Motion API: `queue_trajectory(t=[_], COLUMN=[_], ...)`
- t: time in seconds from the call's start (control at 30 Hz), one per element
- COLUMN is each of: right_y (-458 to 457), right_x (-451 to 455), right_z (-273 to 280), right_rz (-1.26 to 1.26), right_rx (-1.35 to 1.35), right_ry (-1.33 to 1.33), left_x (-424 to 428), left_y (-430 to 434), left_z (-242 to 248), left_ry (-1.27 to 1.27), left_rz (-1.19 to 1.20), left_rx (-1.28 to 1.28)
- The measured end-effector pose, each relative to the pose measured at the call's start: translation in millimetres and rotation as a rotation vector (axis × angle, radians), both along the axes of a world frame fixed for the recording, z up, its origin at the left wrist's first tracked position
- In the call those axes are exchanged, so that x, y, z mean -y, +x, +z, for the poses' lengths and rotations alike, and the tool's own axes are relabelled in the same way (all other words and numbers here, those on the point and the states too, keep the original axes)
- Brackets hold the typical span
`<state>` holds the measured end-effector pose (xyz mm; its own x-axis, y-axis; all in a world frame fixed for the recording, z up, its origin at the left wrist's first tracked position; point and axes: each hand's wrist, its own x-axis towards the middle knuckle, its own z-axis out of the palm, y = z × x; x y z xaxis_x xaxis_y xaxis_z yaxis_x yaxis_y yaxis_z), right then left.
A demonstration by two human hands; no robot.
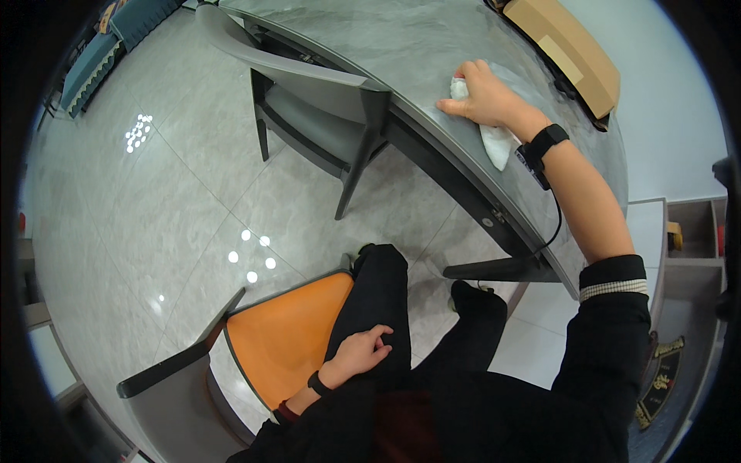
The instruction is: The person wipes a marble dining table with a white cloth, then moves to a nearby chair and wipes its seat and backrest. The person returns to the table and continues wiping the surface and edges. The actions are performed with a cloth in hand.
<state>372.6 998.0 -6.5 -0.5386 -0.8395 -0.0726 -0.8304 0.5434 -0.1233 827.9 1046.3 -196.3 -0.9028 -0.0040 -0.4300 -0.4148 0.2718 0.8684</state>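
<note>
On the grey marbled tabletop (pixel 370 35), close to its near edge, my right hand (pixel 486 98) grips a crumpled white cloth or tissue (pixel 496 147). Part of it sticks out below the palm, and a bit shows between thumb and fingers. A black band with a small device and a cable (pixel 541 151) is strapped round the right wrist. My left hand (pixel 360 350) rests over my black-trousered thigh (pixel 376 295), fingers loosely curled and apart, holding nothing. It wears a dark wristband.
A cardboard box (pixel 570 52) lies at the table's far side by the wall. A grey chair (pixel 312 110) is tucked against the table edge. Beside my leg stands a chair with an orange seat (pixel 289 330). Shelves (pixel 692 272) line the right; a teal sofa (pixel 92 69) sits far left.
</note>
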Motion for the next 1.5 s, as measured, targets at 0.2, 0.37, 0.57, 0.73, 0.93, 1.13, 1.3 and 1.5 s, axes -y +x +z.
queue_trajectory(t=[0.2,0.37,0.57,0.73,0.93,1.13,1.3,1.5], right_y=[-1,0,-1,-6,-11,-15,-15,-11], right_x=[3,4,8,30,55,56,55,57], right_z=[2,4,1,-6,-3,-1,-2,7], right_rz=[0.02,0.003,-0.013,0.027,0.029,0.046,0.031,0.016], right_rx=[0.029,0.013,-0.021,-0.098,-0.079,-0.073,-0.069,-0.019], right_ry=[0.001,0.031,0.033,-0.046,-0.007,0.003,0.01,0.073], left_x=[1,1,2,3,4,6,7,7], left_y=[0,1,0,-2,-2,-3,-3,-1], left_z=[-1,-3,-3,-2,1,1,-1,-3], left_ry=[0.002,0.01,0.011,0.014,0.031,0.043,0.06,0.065], left_rz=[0.008,0.002,-0.01,-0.025,-0.024,-0.017,-0.021,-0.013], left_rx=[-0.01,0.0,0.006,0.011,0.033,0.041,0.046,0.028])
